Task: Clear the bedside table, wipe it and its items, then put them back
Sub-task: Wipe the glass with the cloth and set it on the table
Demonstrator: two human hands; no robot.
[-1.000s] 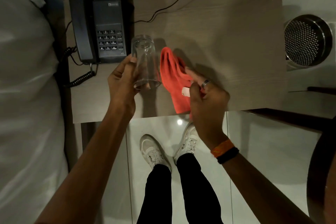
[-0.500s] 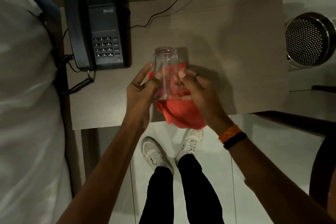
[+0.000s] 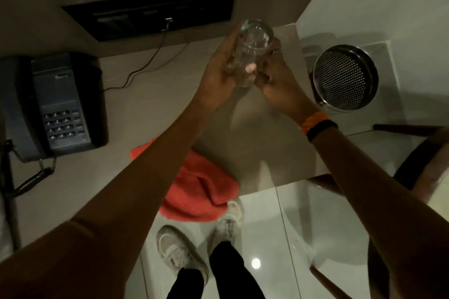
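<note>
Honestly, both hands, left hand point(image 3: 218, 75) and right hand point(image 3: 274, 80), clasp the glass point(image 3: 252, 48) above the table point(image 3: 150, 94), cloth point(image 3: 196, 192) seemingly overhanging the edge; bare smooth glass could slip and shatter

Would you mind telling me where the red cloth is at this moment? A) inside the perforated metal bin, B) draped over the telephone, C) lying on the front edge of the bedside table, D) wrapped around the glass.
C: the red cloth lies on the bedside table at its front edge, partly overhanging, while the left hand and right hand hold the glass up bare.
</note>
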